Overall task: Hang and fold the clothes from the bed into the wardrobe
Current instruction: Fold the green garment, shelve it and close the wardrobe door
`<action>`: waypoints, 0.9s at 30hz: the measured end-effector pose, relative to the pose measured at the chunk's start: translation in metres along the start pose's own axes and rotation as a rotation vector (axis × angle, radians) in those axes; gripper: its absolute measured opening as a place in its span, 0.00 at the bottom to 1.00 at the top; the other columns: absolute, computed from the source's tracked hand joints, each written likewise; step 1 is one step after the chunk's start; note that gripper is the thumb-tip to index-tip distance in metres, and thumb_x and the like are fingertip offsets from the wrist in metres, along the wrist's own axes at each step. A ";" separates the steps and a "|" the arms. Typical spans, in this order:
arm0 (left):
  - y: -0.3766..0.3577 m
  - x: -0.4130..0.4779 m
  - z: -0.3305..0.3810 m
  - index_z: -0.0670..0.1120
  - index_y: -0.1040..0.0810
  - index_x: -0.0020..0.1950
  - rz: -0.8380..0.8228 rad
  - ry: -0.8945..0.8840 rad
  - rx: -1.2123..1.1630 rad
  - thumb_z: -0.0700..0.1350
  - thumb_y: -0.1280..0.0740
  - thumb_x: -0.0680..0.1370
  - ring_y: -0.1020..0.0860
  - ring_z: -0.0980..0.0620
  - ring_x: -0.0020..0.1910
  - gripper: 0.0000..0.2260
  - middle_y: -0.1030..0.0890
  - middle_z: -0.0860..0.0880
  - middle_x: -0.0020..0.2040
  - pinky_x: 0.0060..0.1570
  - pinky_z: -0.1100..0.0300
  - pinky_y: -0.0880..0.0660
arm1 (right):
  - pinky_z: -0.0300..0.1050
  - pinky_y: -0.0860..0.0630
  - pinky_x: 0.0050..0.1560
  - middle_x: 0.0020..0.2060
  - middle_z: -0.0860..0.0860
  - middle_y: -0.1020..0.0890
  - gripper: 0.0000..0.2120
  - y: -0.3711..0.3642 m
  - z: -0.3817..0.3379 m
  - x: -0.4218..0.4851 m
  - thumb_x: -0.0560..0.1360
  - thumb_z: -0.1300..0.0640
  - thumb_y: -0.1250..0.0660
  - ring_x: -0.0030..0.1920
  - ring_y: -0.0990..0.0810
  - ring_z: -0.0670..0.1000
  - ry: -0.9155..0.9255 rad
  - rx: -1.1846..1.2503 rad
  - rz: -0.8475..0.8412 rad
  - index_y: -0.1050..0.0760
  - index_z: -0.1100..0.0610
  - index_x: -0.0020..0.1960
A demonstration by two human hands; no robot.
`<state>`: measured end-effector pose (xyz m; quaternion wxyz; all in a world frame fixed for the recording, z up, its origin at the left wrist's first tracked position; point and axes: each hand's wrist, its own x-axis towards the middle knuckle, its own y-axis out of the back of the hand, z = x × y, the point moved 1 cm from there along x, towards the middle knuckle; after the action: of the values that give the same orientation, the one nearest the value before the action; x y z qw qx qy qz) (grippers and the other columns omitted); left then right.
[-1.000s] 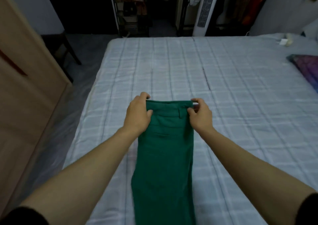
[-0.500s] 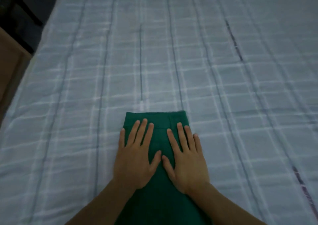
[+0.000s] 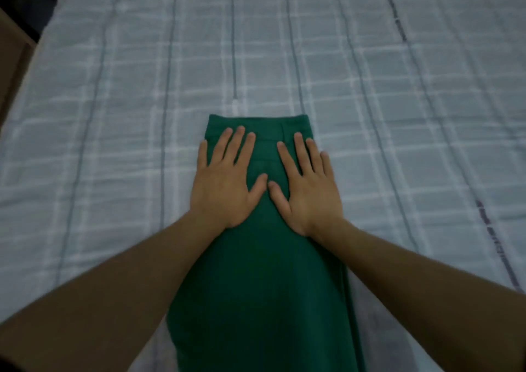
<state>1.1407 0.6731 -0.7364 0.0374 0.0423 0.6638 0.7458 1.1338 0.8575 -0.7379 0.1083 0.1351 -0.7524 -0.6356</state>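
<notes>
Here, the left hand and the right hand lie flat with fingers spread, side by side, pressing on the top end of the green pants. Neither hand grabs anything. The pants lie long in the lower middle, on the checked bed.

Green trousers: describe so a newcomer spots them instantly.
A bed with a pale checked cover fills the view. Near its middle lie the green trousers, waistband farthest. The only green thing, left hand and right hand flat on it.
</notes>
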 end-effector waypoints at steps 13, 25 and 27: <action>0.032 -0.210 0.050 0.54 0.57 0.82 -0.196 0.127 -0.035 0.65 0.62 0.79 0.59 0.47 0.81 0.33 0.58 0.50 0.82 0.77 0.40 0.58 | 0.60 0.53 0.77 0.80 0.56 0.53 0.31 0.038 -0.052 -0.232 0.81 0.41 0.51 0.80 0.57 0.57 0.070 0.057 -0.092 0.50 0.51 0.80; 0.009 -0.403 0.109 0.56 0.48 0.81 -0.081 0.187 -0.044 0.62 0.54 0.82 0.52 0.45 0.81 0.28 0.50 0.46 0.82 0.77 0.42 0.49 | 0.61 0.50 0.77 0.80 0.53 0.51 0.32 0.003 -0.045 -0.368 0.81 0.41 0.51 0.80 0.55 0.55 0.127 0.018 -0.079 0.53 0.51 0.81; 0.006 -0.402 0.109 0.56 0.48 0.81 -0.075 0.186 -0.044 0.62 0.54 0.82 0.51 0.44 0.81 0.28 0.49 0.46 0.82 0.77 0.42 0.49 | 0.60 0.50 0.77 0.80 0.53 0.50 0.32 0.001 -0.043 -0.370 0.81 0.41 0.51 0.80 0.55 0.54 0.116 0.020 -0.061 0.52 0.51 0.81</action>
<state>1.5528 0.7346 -0.7233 0.0046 -0.0530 0.6489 0.7590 1.4956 0.9436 -0.7269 0.1311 0.1957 -0.7467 -0.6221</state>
